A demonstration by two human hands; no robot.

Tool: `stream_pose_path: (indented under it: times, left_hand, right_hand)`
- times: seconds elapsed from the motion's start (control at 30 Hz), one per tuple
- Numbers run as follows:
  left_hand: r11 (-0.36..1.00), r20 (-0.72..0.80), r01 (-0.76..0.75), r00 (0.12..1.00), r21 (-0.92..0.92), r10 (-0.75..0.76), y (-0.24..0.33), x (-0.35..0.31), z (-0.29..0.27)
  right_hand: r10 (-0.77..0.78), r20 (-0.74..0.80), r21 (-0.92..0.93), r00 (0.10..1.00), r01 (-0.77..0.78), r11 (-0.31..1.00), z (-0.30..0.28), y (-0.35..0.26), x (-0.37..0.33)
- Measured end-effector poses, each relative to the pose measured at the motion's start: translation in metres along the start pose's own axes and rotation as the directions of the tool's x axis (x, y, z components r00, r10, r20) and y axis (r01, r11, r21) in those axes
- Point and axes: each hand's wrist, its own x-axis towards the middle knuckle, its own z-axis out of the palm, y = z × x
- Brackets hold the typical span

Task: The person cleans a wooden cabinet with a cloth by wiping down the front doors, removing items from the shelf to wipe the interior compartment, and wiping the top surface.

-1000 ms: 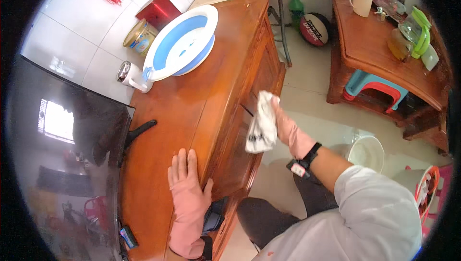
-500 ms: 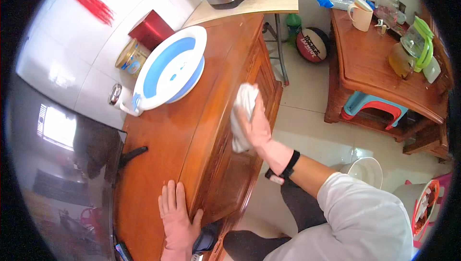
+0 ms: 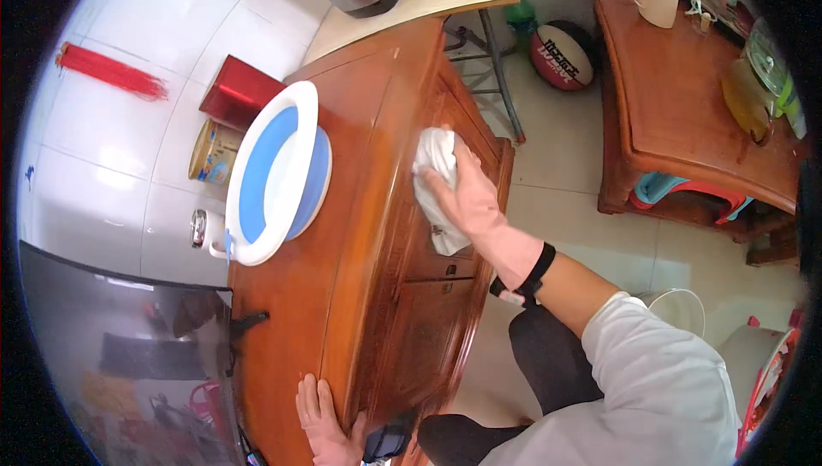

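White cloth (image 3: 432, 209) at the wooden cabinet's (image 3: 355, 183) right-facing front, long axis near to far; right hand (image 3: 467, 192) clamped on it from the right (fingertips partly hidden). Left hand (image 3: 327, 432) farther off, palm down on the near top, fingers extended.

You're seeing bright, diffuse light. White wall tiles (image 3: 103, 145) are catching soft glare; dark screen (image 3: 111, 380) is mirroring room. Shade is pooling under side table (image 3: 668, 80). Fisheye is bending straight edges; black vignette is swallowing corners.
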Motion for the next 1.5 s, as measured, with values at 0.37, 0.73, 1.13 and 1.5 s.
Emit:
stream_pose_path:
  times: [0.37, 0.73, 1.13, 1.5]
  left_hand:
    - [0.997, -0.020, -0.045, 0.999, -0.063, 0.044, 0.004, 0.003, -0.005]
    - [0.995, -0.002, 0.011, 1.000, -0.098, -0.012, 0.012, 0.005, -0.004]
    - [0.991, 0.032, 0.049, 0.998, -0.128, -0.045, 0.025, 0.004, -0.008]
    - [0.997, 0.021, 0.021, 1.000, -0.077, -0.019, 0.019, 0.004, -0.008]
  right_hand:
    - [-0.029, -0.091, -0.147, 0.995, 0.015, 0.989, -0.005, 0.001, 0.023]
    - [0.138, -0.211, 0.047, 0.968, -0.131, 0.990, -0.005, 0.002, 0.086]
    - [0.175, -0.236, 0.331, 0.956, -0.090, 0.939, -0.044, 0.003, 0.098]
    - [-0.002, -0.113, 0.251, 0.994, 0.031, 0.967, -0.009, 0.018, -0.002]
